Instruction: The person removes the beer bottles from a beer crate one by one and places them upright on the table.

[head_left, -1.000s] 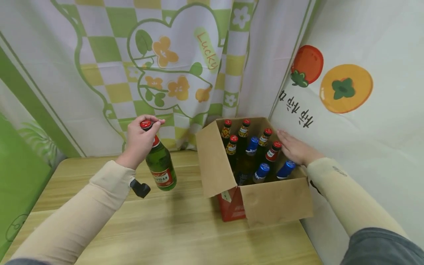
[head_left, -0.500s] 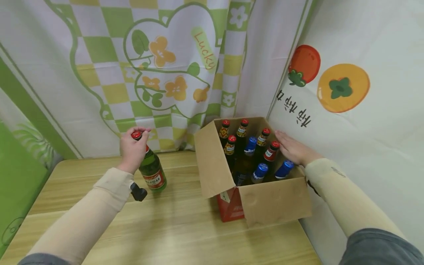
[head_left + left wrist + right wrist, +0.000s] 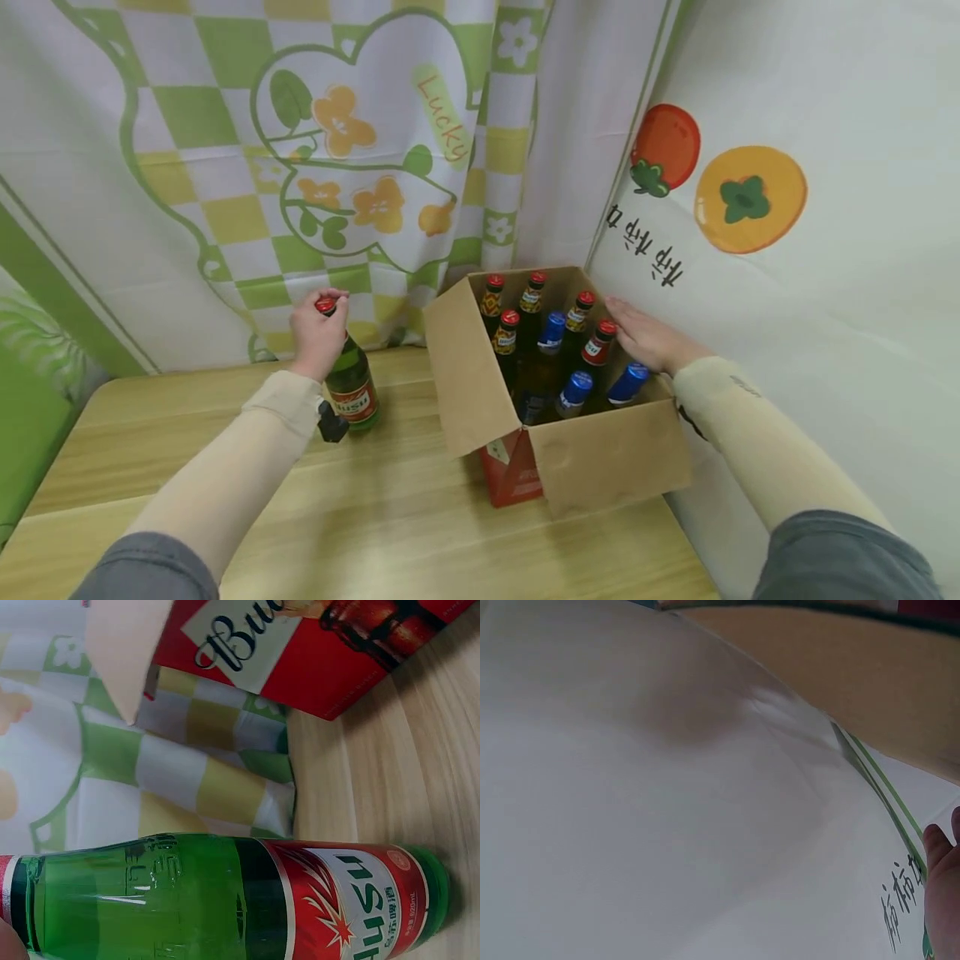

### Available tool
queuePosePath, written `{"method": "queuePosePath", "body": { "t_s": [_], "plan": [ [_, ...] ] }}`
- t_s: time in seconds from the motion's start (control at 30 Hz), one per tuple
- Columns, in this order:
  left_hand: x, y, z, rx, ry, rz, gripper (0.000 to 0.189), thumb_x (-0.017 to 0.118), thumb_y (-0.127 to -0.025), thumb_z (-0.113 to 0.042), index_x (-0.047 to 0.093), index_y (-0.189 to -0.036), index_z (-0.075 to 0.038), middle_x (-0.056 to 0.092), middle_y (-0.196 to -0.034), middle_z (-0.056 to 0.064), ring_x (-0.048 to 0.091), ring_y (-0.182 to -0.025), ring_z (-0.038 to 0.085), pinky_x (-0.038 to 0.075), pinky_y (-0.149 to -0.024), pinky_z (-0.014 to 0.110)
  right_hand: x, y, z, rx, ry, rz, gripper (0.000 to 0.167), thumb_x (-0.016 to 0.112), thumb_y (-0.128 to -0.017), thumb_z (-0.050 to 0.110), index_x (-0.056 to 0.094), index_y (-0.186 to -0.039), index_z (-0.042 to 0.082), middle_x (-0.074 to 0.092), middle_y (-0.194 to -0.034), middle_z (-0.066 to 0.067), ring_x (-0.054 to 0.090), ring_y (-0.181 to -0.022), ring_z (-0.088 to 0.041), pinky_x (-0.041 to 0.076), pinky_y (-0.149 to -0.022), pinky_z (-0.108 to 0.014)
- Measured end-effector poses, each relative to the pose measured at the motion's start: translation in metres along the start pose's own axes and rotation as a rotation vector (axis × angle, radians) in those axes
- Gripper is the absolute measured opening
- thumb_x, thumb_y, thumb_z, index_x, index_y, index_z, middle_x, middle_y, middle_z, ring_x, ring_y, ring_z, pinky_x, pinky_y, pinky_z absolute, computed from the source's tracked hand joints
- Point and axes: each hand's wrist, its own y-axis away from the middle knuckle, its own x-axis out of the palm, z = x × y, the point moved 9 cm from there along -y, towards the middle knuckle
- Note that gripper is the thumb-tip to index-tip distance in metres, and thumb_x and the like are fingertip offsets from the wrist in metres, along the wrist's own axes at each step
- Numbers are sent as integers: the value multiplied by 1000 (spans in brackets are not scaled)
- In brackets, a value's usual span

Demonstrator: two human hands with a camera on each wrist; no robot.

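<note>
At the left of the table, my left hand [image 3: 317, 337] grips a green glass beer bottle [image 3: 352, 385] by its neck, near the red cap. The bottle is upright, its base right at the tabletop, with a red and white label [image 3: 375, 900] facing out. In the left wrist view only a fingertip shows at the neck. My right hand [image 3: 647, 337] rests with straight fingers along the right rim of an open cardboard box [image 3: 611, 458]. Several bottles stand in that box, some with red caps [image 3: 509, 318], others with blue foil tops [image 3: 580, 383].
The box's flaps [image 3: 465, 367] spread out to the left and front. A wooden table [image 3: 405, 517] carries box and bottle. Behind hangs a checkered curtain [image 3: 315, 167]; a white printed sheet [image 3: 847, 317] stands close along the right side.
My left hand has lowered the bottle, and it has come from a slight tilt to upright. My right hand stays on the box rim. The head view has turned slightly right.
</note>
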Motion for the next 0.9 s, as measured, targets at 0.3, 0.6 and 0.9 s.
{"method": "queuePosePath", "body": {
  "t_s": [0.3, 0.6, 0.9],
  "plan": [
    [26, -2, 14, -5, -21, 39, 19, 59, -101, -3, 66, -113, 10, 70, -115, 27, 66, -95, 24, 48, -72, 10, 4, -2, 0, 15, 13, -21, 57, 36, -108, 11, 21, -156, -15, 19, -162, -34, 17, -151, -50, 16, -121, -58],
    [50, -9, 16, -2, -55, 58, 20, 61, -102, -6, 67, -115, 7, 70, -114, 26, 67, -96, 32, 47, -74, 14, 4, 2, -5, 42, -1, -16, 57, 33, -108, 10, 19, -157, -14, 18, -163, -34, 16, -151, -49, 15, -121, -57],
    [67, -16, 15, 44, -68, 77, 19, 61, -102, -7, 69, -113, 6, 70, -109, 26, 65, -90, 30, 47, -73, 18, 3, 2, -4, 50, -7, -8, 57, 33, -108, 12, 19, -157, -14, 17, -164, -34, 15, -151, -49, 16, -121, -57]
  ]
}}
